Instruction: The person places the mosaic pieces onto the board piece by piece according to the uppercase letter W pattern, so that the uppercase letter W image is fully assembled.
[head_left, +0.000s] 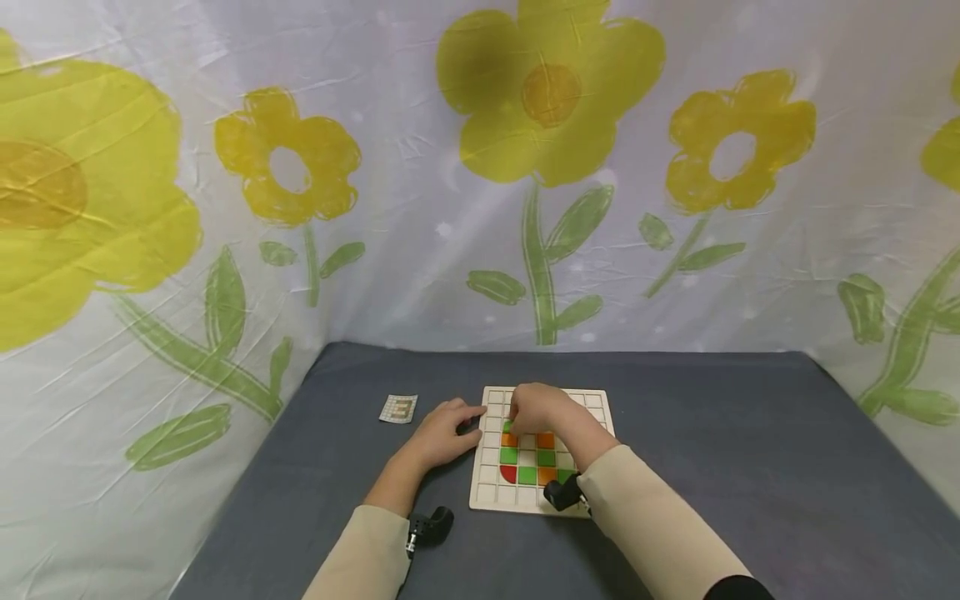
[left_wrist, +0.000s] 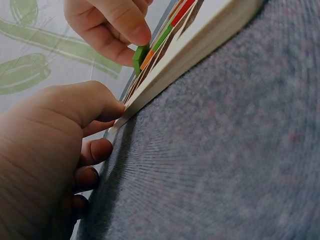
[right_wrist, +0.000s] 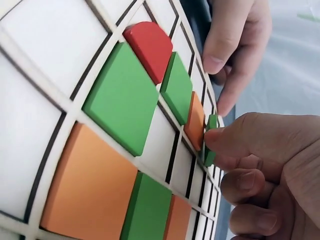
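Note:
A pale wooden grid board (head_left: 486, 492) lies on the dark cloth. My right hand (head_left: 538, 408) is over its upper left part, pinching a green square tile (left_wrist: 140, 60) between thumb and finger. In the left wrist view this tile stands tilted above the grid, just past an orange tile (head_left: 509, 440). My left hand (head_left: 442, 433) rests at the board's left edge, thumb and index fingertip touching it, the other fingers loosely bent. Set in the grid are a red round-cornered tile (right_wrist: 150, 50), several green tiles (right_wrist: 122, 100) and more orange ones (right_wrist: 90, 180). My right forearm hides some cells.
A small pattern card (head_left: 398, 408) lies left of the board on the dark grey cloth (head_left: 750, 467). A white curtain (head_left: 420, 233) with yellow flowers hangs behind the table. Each wrist carries a black camera mount (head_left: 431, 527).

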